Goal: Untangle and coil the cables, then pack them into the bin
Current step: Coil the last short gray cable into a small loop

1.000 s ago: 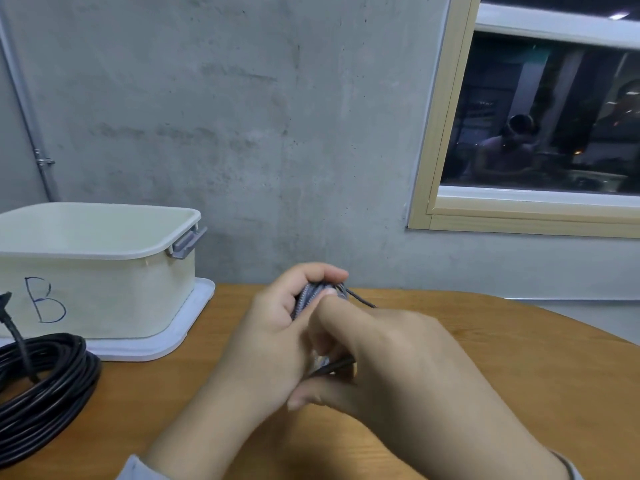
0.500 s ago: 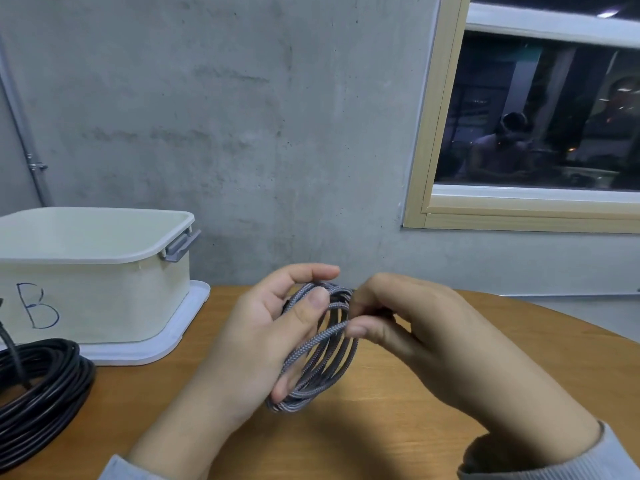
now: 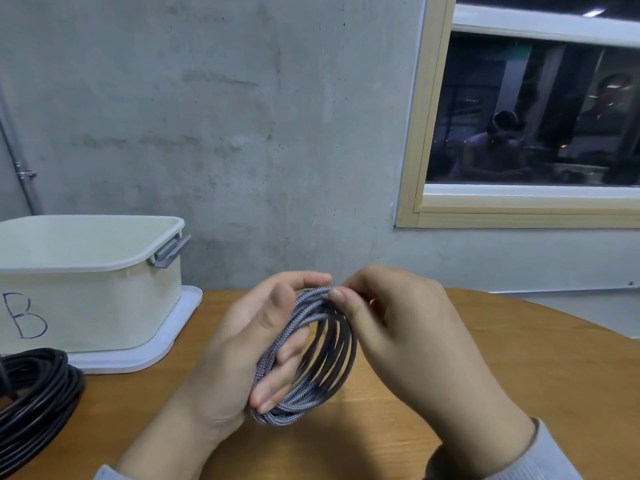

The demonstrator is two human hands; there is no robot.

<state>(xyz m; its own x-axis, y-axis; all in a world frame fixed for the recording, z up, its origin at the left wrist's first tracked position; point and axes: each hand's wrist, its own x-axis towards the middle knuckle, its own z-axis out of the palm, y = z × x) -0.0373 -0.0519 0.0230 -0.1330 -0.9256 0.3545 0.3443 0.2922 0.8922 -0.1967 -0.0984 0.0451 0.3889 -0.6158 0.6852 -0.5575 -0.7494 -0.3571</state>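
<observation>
Cable under work: grey braided fabric-sheathed cable (image 3: 304,355), wound into a multi-turn loop and held upright in the air between both hands, above the round wooden surface (image 3: 519,358).

Left hand (image 3: 242,348): fingers (image 3: 277,386) curled through the inside of the loop, thumb along the top near the upper turns; the near side of the coil runs across the palm. Hand grips the coil.

Right hand (image 3: 408,334): thumb and forefinger pinched together on the top of the loop, where the turns bunch; remaining fingers curled behind. Whether a loose cable end sits in that pinch cannot be told.

Cream rectangular plastic bin (image 3: 104,296) stands at the left on the surface, well apart from the hands. Handwritten blue letter "B" on its front wall, grey latch handle (image 3: 169,251) at its right rim. It rests on a white plastic lid (image 3: 166,344) lying flat beneath it. Bin interior not visible from this angle.

Black round-sheathed cable coil (image 3: 34,393) lies flat on the surface at the far left, just in front of the bin, partly cut by the frame edge.

Behind: grey concrete wall (image 3: 242,133) and wood-framed window (image 3: 533,112) at upper right.
</observation>
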